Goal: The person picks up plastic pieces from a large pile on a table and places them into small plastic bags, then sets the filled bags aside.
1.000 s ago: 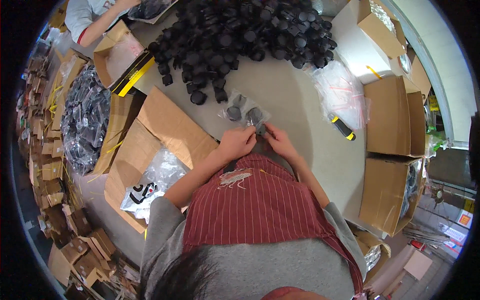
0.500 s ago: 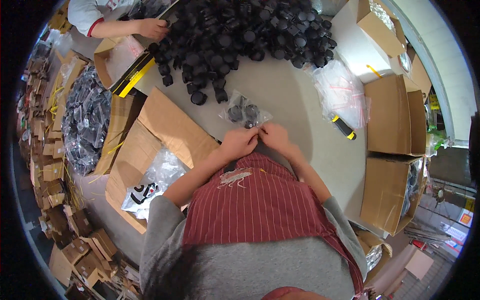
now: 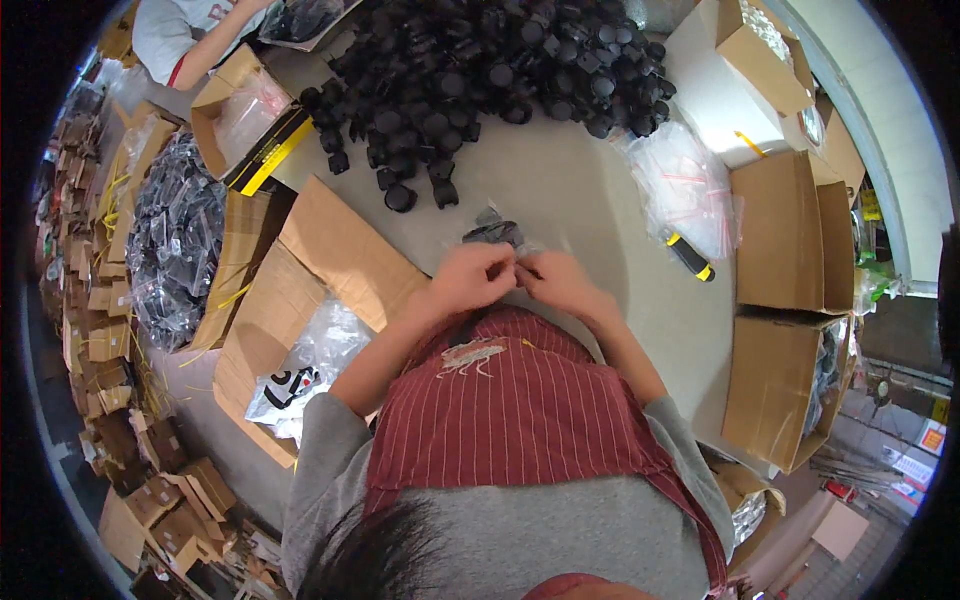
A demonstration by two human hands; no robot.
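Note:
A small clear plastic bag [image 3: 492, 232] with black plastic parts inside is in front of me, close to the table's near edge. My left hand [image 3: 472, 276] and my right hand [image 3: 557, 281] meet at its near edge, fingers pinched together on it. The left hand covers part of the bag, so its contents show only partly. Farther out, a large heap of black parts [image 3: 470, 75] with round caps spreads over the grey table [image 3: 590, 220]. A few of these parts lie loose at the heap's near side.
Clear bags [image 3: 685, 185] lie at the right beside a yellow-black handled tool [image 3: 690, 258]. Cardboard boxes [image 3: 778, 235] line the right edge. At left are a flattened carton [image 3: 345, 245] and a box of bagged black parts [image 3: 175, 240]. A co-worker's arm [image 3: 215, 45] is at the far left.
The bag has tilted and drawn in toward my hands, showing less of itself. My left hand has risen slightly over it. The co-worker's hand has moved away from the heap.

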